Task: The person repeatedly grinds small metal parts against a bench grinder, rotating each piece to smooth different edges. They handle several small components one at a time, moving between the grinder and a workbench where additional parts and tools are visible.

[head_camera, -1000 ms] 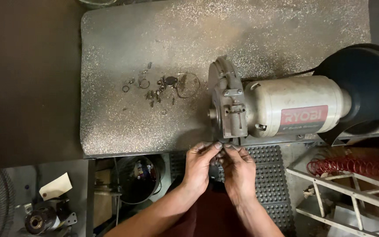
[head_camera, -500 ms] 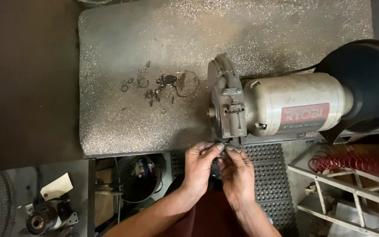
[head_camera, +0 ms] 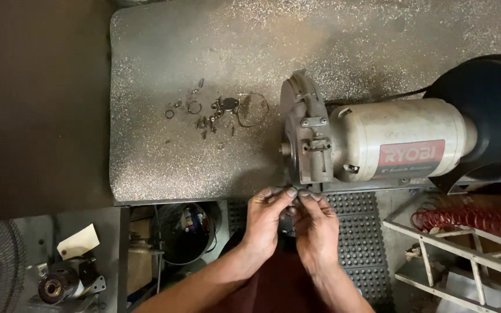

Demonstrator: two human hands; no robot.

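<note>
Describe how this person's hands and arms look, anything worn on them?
Both the left hand and right hand are bare: no gloves, rings or watch show. The forearms are uncovered, no sleeves in view. The fingertips look smudged with dark grime.

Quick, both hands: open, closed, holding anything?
Left hand: fingertips pinched on a small dark part at the bench grinder's front edge.
Right hand: fingertips pinched on the same part; what the part is cannot be told.

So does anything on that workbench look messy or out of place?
Yes: small loose parts, rings and screws, lie scattered on the metal bench top left of the bench grinder, not gathered in any tray.
</note>
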